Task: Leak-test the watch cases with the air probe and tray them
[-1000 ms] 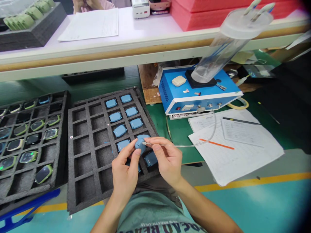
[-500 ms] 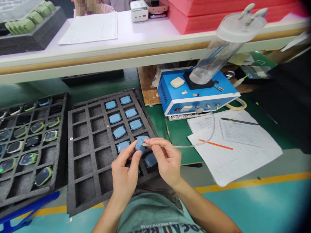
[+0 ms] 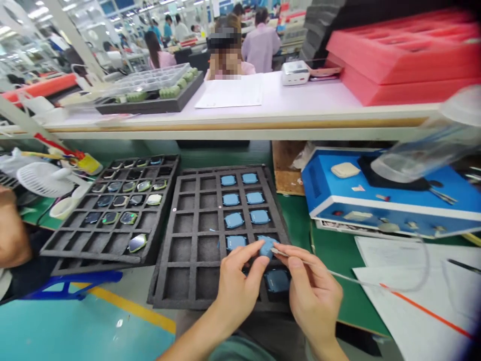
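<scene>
A small blue watch case (image 3: 266, 248) is pinched in the fingers of my left hand (image 3: 240, 281), edge toward me. From the other side, my right hand (image 3: 315, 288) grips a thin clear tube (image 3: 343, 276), its narrow tip against or very close to the case; whether it enters a hole I cannot tell. Both hands are above the dark foam tray (image 3: 178, 286), whose right columns hold several blue watch cases (image 3: 234, 219). My hands and the held case partly cover the lower right compartments.
Left stands another foam tray (image 3: 150, 240) of watches. At right are a blue box machine (image 3: 330, 193) with a clear cylinder (image 3: 406, 155), papers (image 3: 394, 321) and an orange stick (image 3: 424, 308). A shelf (image 3: 158, 128) crosses ahead. Another person's arm (image 3: 13, 230) is at far left.
My view has swung up and left, bringing the workshop, a fan and people into sight. Both hands keep the watch case and tube together in much the same hold.
</scene>
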### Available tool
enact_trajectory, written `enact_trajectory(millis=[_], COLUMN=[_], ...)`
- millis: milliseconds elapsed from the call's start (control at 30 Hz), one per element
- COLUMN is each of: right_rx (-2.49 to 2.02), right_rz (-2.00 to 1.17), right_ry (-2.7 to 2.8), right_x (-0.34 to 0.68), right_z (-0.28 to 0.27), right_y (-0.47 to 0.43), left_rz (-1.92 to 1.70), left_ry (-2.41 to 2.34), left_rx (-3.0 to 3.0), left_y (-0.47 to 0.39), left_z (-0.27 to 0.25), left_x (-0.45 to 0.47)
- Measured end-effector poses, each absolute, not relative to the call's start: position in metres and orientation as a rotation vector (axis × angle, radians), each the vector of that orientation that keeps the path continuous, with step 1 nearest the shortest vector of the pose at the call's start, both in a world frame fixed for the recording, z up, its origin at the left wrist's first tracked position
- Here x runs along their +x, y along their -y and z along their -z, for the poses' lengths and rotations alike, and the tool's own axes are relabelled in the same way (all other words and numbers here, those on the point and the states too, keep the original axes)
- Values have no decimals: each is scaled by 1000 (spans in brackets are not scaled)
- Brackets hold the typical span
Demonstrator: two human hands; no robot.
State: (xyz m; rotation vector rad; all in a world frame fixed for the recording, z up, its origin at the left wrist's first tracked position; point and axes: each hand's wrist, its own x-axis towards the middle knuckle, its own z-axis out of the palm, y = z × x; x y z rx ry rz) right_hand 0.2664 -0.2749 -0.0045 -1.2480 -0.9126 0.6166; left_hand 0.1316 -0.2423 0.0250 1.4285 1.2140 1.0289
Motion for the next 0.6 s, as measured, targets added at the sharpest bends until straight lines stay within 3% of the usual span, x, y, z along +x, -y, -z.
enact_trajectory(millis=[600], right_rx=[-1209], right_rz=[-649], right_ry=[897], right_x=[264], right_z=[3], right_y=[270], left_rz=[-1058], left_ry=[-1209], left_rx=[1454], left_y=[241], left_z=[-24], left_x=[129])
